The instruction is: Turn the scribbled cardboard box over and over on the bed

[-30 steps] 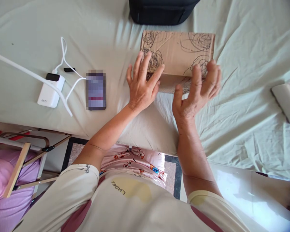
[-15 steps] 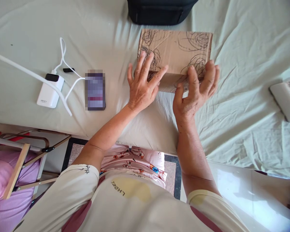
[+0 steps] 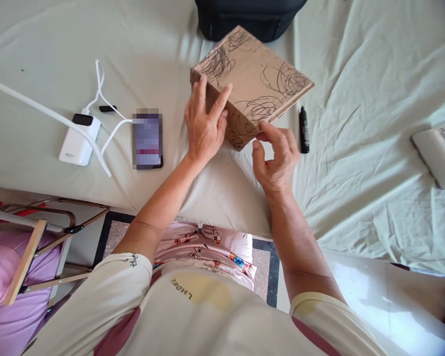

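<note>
A cardboard box with black scribbled loops on its top and sides stands turned, one corner toward me. My left hand lies against its left front side, with fingers spread and fingertips at the upper edge. At the near corner, the index finger of my right hand touches or almost touches the box. The thumb of that hand is apart from the index finger, and its other fingers are curled. A black marker without its cap lies to the right of the box, just beyond my right hand.
Left on the pale cloth are a phone, a white power bank with a cable and a small black marker cap. Behind the box stands a black case. A white packet lies at the far right.
The box has turned clockwise, its near right corner swinging left toward me. My right hand has moved left and down with it. The black marker has come into view on the right.
</note>
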The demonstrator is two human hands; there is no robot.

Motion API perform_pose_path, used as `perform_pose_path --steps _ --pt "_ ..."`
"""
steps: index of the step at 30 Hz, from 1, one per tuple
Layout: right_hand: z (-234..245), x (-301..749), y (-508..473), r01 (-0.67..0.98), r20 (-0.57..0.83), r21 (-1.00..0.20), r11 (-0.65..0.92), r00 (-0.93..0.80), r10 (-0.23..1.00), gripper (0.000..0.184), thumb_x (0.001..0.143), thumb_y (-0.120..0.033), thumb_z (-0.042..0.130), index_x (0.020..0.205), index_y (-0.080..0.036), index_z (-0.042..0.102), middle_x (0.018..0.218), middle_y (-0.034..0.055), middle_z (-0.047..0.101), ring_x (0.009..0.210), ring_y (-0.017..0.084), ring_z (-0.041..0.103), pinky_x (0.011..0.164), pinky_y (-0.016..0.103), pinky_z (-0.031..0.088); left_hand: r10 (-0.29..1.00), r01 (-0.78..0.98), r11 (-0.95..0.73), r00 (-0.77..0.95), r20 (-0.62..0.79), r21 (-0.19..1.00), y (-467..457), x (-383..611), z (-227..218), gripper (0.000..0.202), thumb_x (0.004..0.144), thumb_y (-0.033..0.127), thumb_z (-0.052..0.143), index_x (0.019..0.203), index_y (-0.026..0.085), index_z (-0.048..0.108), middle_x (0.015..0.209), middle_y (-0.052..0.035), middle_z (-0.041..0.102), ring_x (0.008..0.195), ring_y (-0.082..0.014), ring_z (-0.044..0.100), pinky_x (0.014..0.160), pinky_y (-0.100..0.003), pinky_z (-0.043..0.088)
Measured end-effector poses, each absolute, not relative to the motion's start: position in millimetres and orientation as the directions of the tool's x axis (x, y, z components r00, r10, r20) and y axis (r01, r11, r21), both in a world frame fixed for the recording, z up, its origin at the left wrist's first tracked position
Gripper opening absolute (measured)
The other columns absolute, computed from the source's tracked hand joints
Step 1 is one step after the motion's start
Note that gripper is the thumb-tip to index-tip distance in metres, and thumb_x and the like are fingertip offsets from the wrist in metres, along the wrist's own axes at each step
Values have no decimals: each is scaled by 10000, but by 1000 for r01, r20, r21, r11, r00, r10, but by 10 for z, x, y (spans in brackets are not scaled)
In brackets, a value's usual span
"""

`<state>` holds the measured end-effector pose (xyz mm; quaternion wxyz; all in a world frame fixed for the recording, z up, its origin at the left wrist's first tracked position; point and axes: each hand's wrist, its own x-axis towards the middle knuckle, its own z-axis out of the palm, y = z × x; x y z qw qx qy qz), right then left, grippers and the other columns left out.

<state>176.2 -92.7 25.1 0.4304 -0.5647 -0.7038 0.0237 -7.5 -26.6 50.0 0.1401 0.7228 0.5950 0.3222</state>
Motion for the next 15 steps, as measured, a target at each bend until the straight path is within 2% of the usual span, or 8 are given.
perform_pose_path --steps 2,4,7,9,12,15 --pt "234 1696 -941 751 564 -526 400 -45 825 474 1061 -501 398 1421 -278 612 1210 120 724 1046 233 717 1026 467 602 904 697 -404 207 374 592 -268 -45 407 627 1080 553 197 1575 314 498 1815 50 195 1715 -204 104 1425 -434 192" --pt "209 1667 -928 739 583 -515 434 -70 809 476 1068 -474 381 1447 -284 598 1224 109 732 1048 220 724 1014 439 613 843 610 -528 295 449 591 -296 8 318 782 1047 689 100 1564 262 502 1805 -37 238 1702 -219 183 1395 -399 270" --pt "169 1696 -884 744 638 -479 467 -70 767 468 1080 -416 343 1451 -286 597 1206 92 742 1072 224 725 995 444 614 795 540 -604 350 496 587 -326 82 209 929 962 859 188 1572 213 461 1789 -125 261 1681 -281 259 1334 -420 388" --pt "149 1751 -857 758 627 -498 421 -20 778 463 1085 -419 346 1453 -301 602 1199 94 742 1057 220 716 957 423 619 802 541 -594 344 488 596 -308 101 149 878 959 858 265 1574 258 445 1789 -106 271 1665 -294 300 1301 -436 434" --pt "122 1861 -821 770 605 -543 335 82 792 470 1087 -466 367 1466 -305 594 1184 105 732 1014 222 703 882 403 619 817 552 -573 325 476 606 -243 90 73 715 1014 762 275 1566 347 457 1783 -45 296 1628 -280 382 1292 -441 441" --pt "98 1970 -782 778 597 -559 287 137 791 524 1092 -487 337 1528 -268 530 1203 131 708 1060 248 695 889 433 605 821 543 -569 335 462 618 -198 73 37 675 1015 727 343 1572 367 466 1767 -27 332 1631 -305 374 1294 -454 441"
